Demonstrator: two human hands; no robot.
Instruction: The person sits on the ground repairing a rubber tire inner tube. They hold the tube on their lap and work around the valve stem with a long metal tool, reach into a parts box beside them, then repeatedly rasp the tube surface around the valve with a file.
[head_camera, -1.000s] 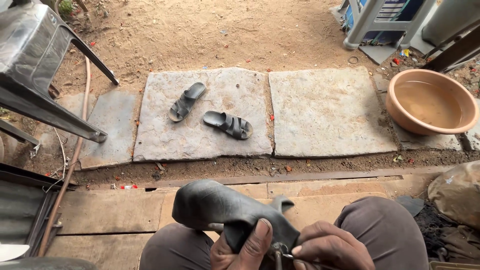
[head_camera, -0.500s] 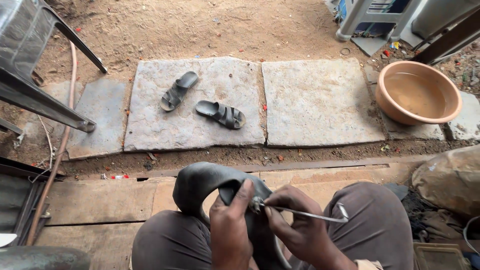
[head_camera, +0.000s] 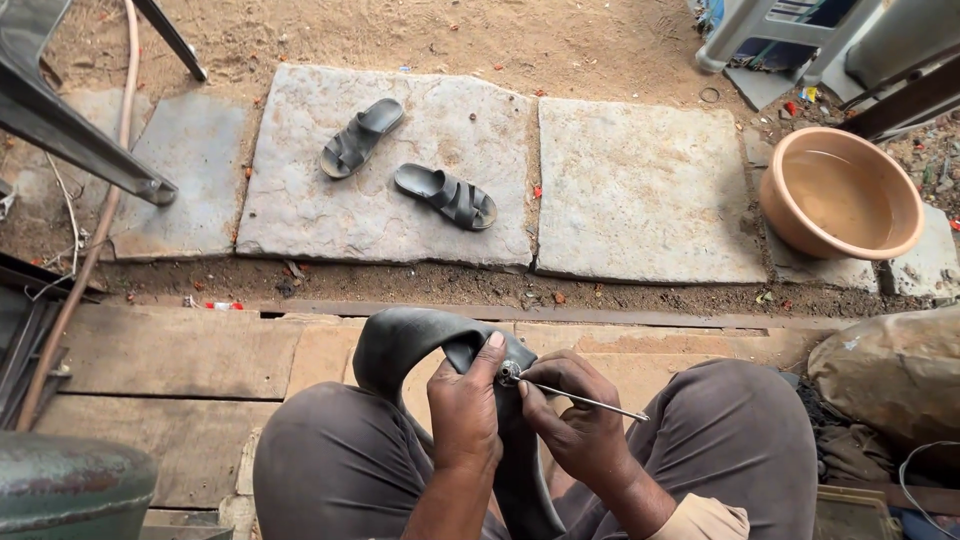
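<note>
both hands on a black rubber tube over the lap

the left hand (head_camera: 465, 405) has its grip pressed together around a fold of the black rubber tube (head_camera: 420, 345), thumb up along the rubber and its tip right beside a small metal valve (head_camera: 509, 373) that sticks out of the tube. the right hand (head_camera: 575, 420) pinches a thin metal rod (head_camera: 590, 402) just behind its head, fingers curled tight; the rod's head sits against the valve and its shaft points away to the person's right, out over the right thigh.

the tube lies between the knees, arching up in front of the hands and running down out of sight between the legs. both legs are in grey-brown trousers (head_camera: 330, 465).

under the legs is a floor of worn wooden planks (head_camera: 180, 350). beyond it comes a strip of dirt, then flat stone slabs (head_camera: 640, 190) set in sandy ground. two black sandals (head_camera: 445, 195) lie on the left slab, near each other but apart. to the right, at the slab's far edge, stands a round tan basin (head_camera: 785, 215) with water in it. a dusty sack (head_camera: 890, 375) rests by the right knee. a metal frame leg (head_camera: 80, 140) slants in at upper left, with a thin hose (head_camera: 95, 225) running beside it. a green drum (head_camera: 70, 485) shows at the bottom left corner.
</note>
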